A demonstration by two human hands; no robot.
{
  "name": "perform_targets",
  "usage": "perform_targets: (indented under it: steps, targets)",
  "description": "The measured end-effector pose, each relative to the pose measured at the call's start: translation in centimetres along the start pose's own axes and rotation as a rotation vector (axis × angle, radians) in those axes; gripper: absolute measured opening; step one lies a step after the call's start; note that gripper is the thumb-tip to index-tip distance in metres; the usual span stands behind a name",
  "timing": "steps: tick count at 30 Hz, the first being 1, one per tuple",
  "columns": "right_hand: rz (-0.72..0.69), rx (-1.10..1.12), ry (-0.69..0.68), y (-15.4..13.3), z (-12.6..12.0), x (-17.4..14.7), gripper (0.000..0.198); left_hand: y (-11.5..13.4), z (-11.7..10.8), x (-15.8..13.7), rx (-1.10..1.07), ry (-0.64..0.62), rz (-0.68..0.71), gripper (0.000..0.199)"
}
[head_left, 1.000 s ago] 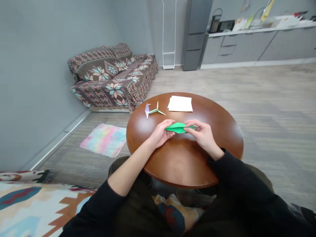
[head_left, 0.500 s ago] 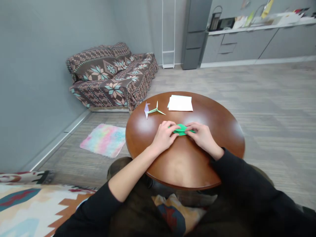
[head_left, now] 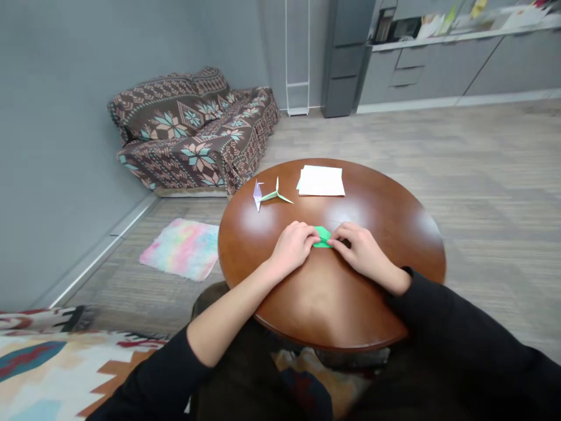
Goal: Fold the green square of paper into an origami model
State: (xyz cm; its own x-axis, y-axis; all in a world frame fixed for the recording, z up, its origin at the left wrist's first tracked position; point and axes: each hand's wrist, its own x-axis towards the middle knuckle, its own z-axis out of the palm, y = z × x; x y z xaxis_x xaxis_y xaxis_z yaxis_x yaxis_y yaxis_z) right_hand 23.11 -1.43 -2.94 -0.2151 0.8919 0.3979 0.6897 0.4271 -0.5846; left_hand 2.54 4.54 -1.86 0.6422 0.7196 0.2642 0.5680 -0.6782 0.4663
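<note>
A small piece of folded green paper [head_left: 323, 234] lies on the round brown table [head_left: 315, 298] between my two hands. Its left side is pinched by my left hand [head_left: 294, 244], with the fingers curled over it. My right hand [head_left: 357, 248] has thumb and fingertips closed on the paper's right edge. Both ends of the paper are partly hidden under my fingers. Farther back on the table, a pale green three-pointed folded paper [head_left: 277, 194] stands beside a lilac folded paper crane [head_left: 258, 194].
A stack of white paper sheets [head_left: 322, 181] rests near the table's far edge. Past the table, a sofa with a patterned cover [head_left: 197, 134] stands at the left wall. A pastel fluffy mat [head_left: 182, 248] lies on the floor at the left.
My fingers have shifted on the green paper, and less of it shows at the right. My right hand has moved slightly lower in view. The camera view has shifted a little.
</note>
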Motion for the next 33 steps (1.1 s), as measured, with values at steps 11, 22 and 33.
perform_targets:
  steps: [11, 22, 33]
  targets:
    - [0.127, -0.01, -0.076, 0.0, -0.3, 1.7, 0.019, 0.5, -0.3, 1.5, 0.037, -0.055, -0.088, 0.014]
    - [0.151, -0.063, -0.167, -0.5, -0.5, 2.2, 0.018, 0.9, 0.1, 1.5, 0.077, -0.051, -0.132, 0.012]
    - [0.165, -0.168, -0.222, -0.6, -0.5, 3.1, 0.026, 1.6, 0.3, 1.0, 0.165, -0.028, -0.123, 0.013]
